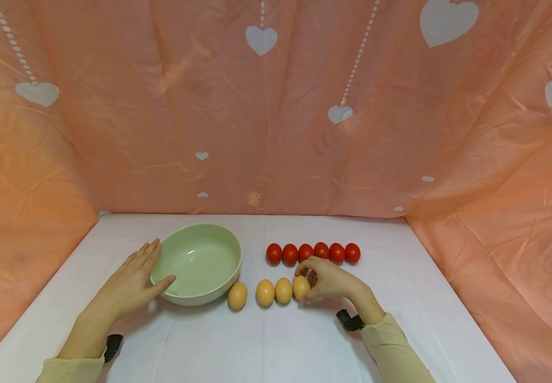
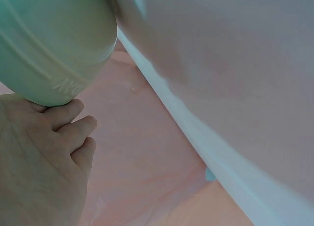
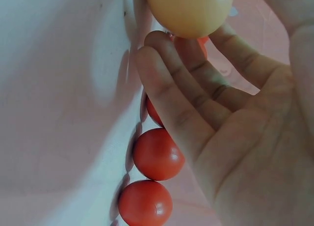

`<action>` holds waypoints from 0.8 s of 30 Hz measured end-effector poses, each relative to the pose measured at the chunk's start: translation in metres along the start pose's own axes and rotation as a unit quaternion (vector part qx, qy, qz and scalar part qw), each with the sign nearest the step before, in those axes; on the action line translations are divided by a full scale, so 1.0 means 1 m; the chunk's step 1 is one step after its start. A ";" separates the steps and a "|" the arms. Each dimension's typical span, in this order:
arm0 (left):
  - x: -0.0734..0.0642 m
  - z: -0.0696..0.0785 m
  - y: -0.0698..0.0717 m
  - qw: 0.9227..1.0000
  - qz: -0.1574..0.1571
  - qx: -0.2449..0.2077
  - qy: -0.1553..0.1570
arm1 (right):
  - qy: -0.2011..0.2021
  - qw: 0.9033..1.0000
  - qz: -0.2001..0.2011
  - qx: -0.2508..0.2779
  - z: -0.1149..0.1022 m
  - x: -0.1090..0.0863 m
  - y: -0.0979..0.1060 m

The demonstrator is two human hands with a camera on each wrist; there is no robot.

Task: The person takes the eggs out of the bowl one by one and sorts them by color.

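A pale green bowl (image 1: 199,266) stands on the white-covered table. My left hand (image 1: 129,282) lies along its left side with fingers extended, the thumb over the rim; in the left wrist view, the fingers (image 2: 73,132) touch the bowl's outer wall (image 2: 59,44). Several tan eggs stand in a row right of the bowl. The leftmost egg (image 1: 238,296) is close to the bowl, with a gap before the others (image 1: 265,293). My right hand (image 1: 330,279) pinches the rightmost egg (image 1: 301,288) between thumb and fingers; in the right wrist view, that egg (image 3: 191,10) shows above the fingertips.
Behind the eggs runs a row of several glossy red, egg-shaped pieces (image 1: 273,254), close behind my right hand. An orange curtain with white hearts (image 1: 261,133) hangs along the back and both sides of the table (image 1: 218,346).
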State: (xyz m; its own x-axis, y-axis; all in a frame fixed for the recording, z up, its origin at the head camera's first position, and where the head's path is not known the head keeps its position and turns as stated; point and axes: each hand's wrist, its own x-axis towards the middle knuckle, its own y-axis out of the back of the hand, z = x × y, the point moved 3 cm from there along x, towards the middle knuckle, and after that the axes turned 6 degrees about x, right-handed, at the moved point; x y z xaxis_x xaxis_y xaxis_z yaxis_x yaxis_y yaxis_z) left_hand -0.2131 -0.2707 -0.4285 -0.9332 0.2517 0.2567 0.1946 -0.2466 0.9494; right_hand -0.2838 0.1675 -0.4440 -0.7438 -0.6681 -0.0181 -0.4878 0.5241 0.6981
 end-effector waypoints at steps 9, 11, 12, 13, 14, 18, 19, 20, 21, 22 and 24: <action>0.000 0.002 -0.002 1.000 -0.002 0.000 -0.001 | 0.005 1.000 0.008 0.004 -0.001 -0.005 0.003; 0.001 0.001 -0.003 1.000 -0.001 0.002 -0.004 | 0.007 1.000 0.014 0.001 -0.001 -0.006 0.004; 0.001 0.001 -0.003 1.000 -0.001 0.002 -0.004 | 0.009 1.000 0.018 -0.001 -0.002 -0.006 0.004; 0.001 0.001 -0.003 1.000 -0.001 0.003 -0.005 | 0.010 1.000 0.022 -0.002 -0.002 -0.007 0.005; 0.001 0.000 -0.003 1.000 0.000 0.003 -0.006 | 0.011 1.000 0.026 -0.002 -0.003 -0.007 0.005; 0.001 -0.003 -0.003 1.000 0.000 0.002 -0.005 | 0.014 0.998 0.055 0.003 -0.005 -0.007 0.008; 0.000 -0.004 -0.004 1.000 0.001 0.004 -0.006 | 0.015 0.998 0.066 0.005 -0.005 -0.007 0.010; 0.000 -0.005 -0.004 1.000 0.000 0.004 -0.005 | 0.019 0.996 0.082 0.009 -0.006 -0.008 0.011; -0.001 -0.006 -0.004 1.000 -0.001 0.005 -0.004 | 0.024 0.994 0.103 0.008 -0.005 -0.008 0.014; -0.001 -0.007 -0.004 1.000 -0.001 0.004 -0.003 | 0.028 0.992 0.125 0.004 -0.005 -0.009 0.017; -0.002 -0.008 -0.004 1.000 -0.001 0.004 0.001 | 0.038 0.985 0.170 -0.001 -0.006 -0.012 0.023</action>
State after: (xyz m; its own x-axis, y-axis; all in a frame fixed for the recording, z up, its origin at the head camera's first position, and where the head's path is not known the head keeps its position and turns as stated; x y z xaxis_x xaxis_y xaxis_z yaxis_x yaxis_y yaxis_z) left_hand -0.2142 -0.2781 -0.4345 -0.9340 0.2511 0.2541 0.1948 -0.2381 0.9515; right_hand -0.2839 0.1846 -0.4234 -0.8275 -0.4916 0.2713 -0.2154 0.7242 0.6550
